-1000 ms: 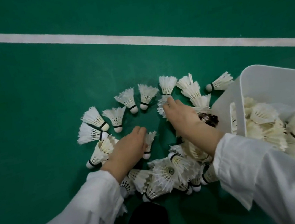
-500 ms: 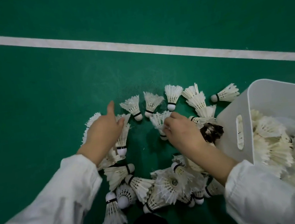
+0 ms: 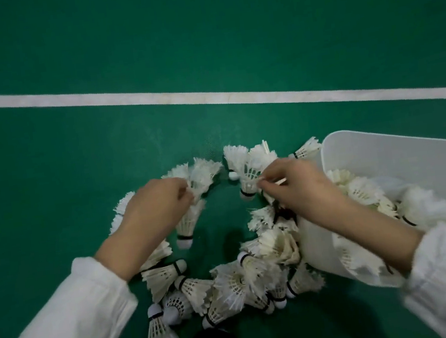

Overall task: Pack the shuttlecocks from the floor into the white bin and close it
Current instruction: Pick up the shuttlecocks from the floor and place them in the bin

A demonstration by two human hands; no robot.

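**Desk:** What have the fingers got?

**Me:** My left fingers (image 3: 184, 194) are curled in and bunched on the feather skirt of the left shuttlecock (image 3: 186, 225), whose cork points toward me. It's blurred there, so I can't say whether they hold one skirt or two. My right fingertips (image 3: 265, 182) are pinched together on the feathers of the far shuttlecock (image 3: 246, 175).

**Desk:** And the hands themselves?

**Me:** The left hand (image 3: 153, 205) sits on the left arc of the ring. The right hand (image 3: 297, 185) is on the far-right arc, just beside the white bin (image 3: 383, 154), and its forearm (image 3: 363, 224) crosses over the bin's near wall.

**Desk:** How far along are we?

**Me:** Partway, I'd judge. The bin stands at the right with its mouth open, and there's a heap (image 3: 365, 190) of shuttlecocks inside it. A ring of loose shuttlecocks (image 3: 230, 283) lies on the green floor (image 3: 76, 172), thickest on the side near me and thinner toward the white line (image 3: 151, 97) beyond.

**Desk:** So what's left?

**Me:** The two I'm holding go in, then the rest of the ring. I can't see a lid anywhere, so closing the bin is not yet done.
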